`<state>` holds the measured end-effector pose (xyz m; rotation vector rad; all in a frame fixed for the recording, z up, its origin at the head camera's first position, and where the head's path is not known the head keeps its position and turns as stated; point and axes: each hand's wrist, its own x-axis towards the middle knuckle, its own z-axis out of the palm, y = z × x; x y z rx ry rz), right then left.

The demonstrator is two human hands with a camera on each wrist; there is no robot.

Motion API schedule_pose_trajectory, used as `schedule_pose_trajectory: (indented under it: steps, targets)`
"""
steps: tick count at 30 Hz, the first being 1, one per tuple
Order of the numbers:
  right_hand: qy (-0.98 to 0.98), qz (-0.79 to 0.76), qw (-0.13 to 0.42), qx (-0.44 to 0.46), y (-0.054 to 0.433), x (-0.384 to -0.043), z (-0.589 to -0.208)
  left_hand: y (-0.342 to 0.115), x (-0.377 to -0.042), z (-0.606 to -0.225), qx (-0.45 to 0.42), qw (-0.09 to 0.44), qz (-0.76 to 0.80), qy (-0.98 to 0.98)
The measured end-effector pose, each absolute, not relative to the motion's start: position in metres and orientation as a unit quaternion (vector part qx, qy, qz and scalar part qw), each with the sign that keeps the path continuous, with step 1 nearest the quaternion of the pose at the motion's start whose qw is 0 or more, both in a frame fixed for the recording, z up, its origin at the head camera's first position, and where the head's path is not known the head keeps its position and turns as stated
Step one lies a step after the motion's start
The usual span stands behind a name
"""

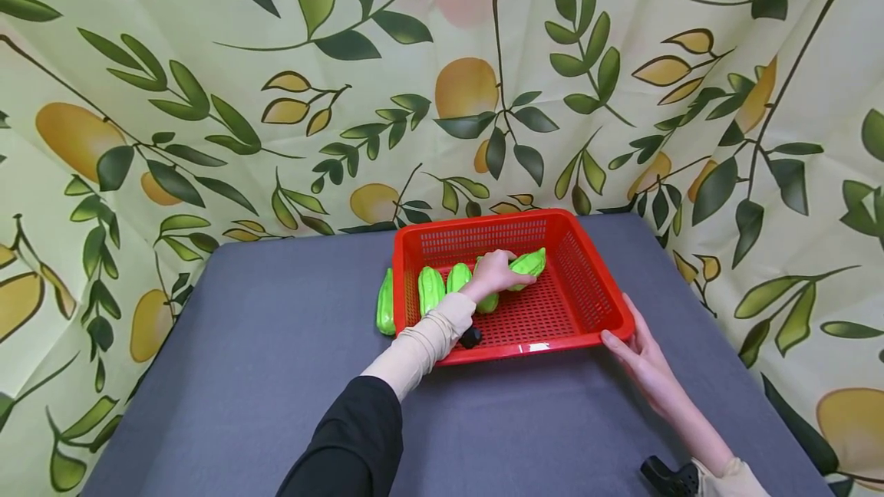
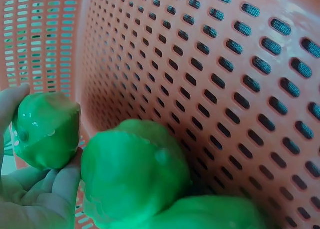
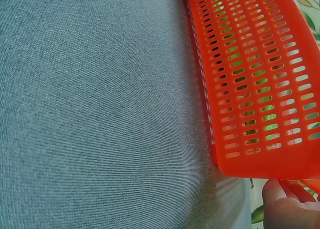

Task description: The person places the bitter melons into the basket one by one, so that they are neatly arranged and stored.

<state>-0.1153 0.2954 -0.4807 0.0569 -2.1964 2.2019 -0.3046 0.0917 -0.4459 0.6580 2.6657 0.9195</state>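
A red plastic basket (image 1: 552, 320) with slotted walls stands on the grey-covered table. My left hand (image 1: 496, 273) reaches into it and grips a bright green, ridged bitter melon (image 1: 530, 263) by its near end, the pointed end facing right. In the left wrist view, thumb and fingers close around this bitter melon (image 2: 47, 131). Other bitter melons (image 1: 431, 290) lie side by side in the basket's left half, one partly hidden by my hand. My right hand (image 1: 642, 355) holds the basket's front right corner, thumb at the front rim and fingers along the right side.
Another bitter melon (image 1: 385, 304) lies on the table (image 1: 276, 359), against the outside of the basket's left wall. Behind and beside the table hangs a cloth (image 1: 414, 98) printed with leaves and fruit. A black device (image 1: 670, 475) sits at the right wrist.
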Motion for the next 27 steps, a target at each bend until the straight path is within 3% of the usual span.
schedule_pose_trajectory:
  steps: [27]
  targets:
    - [-0.697,0.717,0.002,0.012,0.2926,-0.1134,-0.4781,0.0990,-0.2988,-0.4476,0.285,0.061,0.171,0.941]
